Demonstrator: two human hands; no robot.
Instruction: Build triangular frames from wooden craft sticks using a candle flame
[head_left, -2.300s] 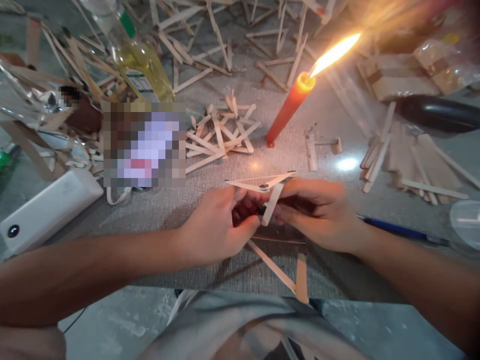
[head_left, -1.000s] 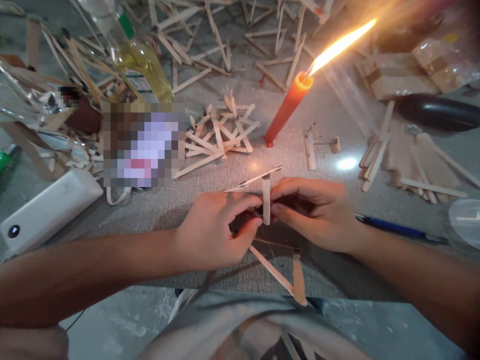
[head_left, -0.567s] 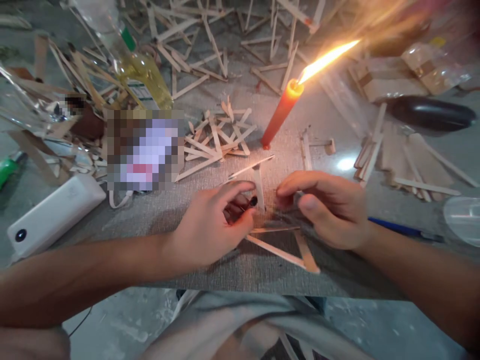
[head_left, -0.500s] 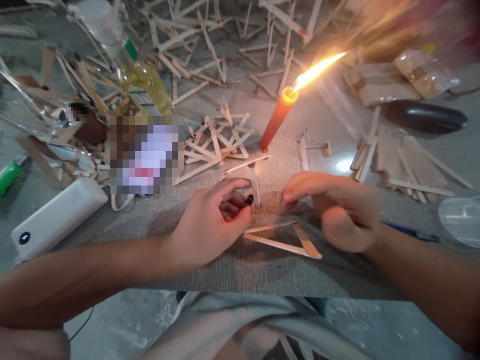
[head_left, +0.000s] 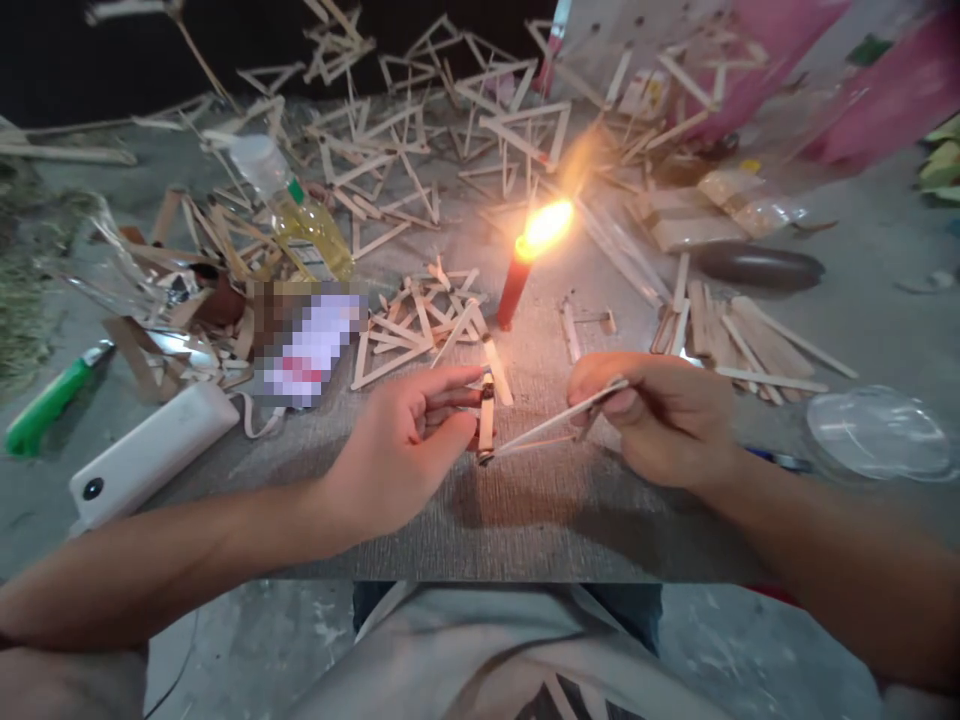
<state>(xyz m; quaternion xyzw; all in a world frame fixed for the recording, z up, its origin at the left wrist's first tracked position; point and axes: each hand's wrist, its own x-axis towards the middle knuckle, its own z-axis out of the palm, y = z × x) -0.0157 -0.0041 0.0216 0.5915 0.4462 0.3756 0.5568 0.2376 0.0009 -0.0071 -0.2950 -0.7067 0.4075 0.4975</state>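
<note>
My left hand [head_left: 409,440] pinches a small joined piece of wooden sticks [head_left: 486,415] over the grey mat [head_left: 525,520]. My right hand [head_left: 664,415] grips a triangle of wooden sticks [head_left: 551,425] by one corner; its far tip reaches toward the left hand's piece. A lit orange candle [head_left: 517,280] stands just beyond both hands, its flame blurred. A heap of short stick pieces [head_left: 420,320] lies left of the candle.
Many stick triangles [head_left: 420,130] cover the far floor. A bottle of yellow liquid [head_left: 300,210], a white power bank [head_left: 150,455] and a green-handled tool [head_left: 49,405] lie left. Flat sticks [head_left: 735,335], a dark oblong object [head_left: 757,265], a clear lid [head_left: 877,435] and a blue pen [head_left: 776,458] lie right.
The right hand let go of the piece held by both hands and picked the stick triangle up off the mat. The left hand kept its piece. The view tilted up.
</note>
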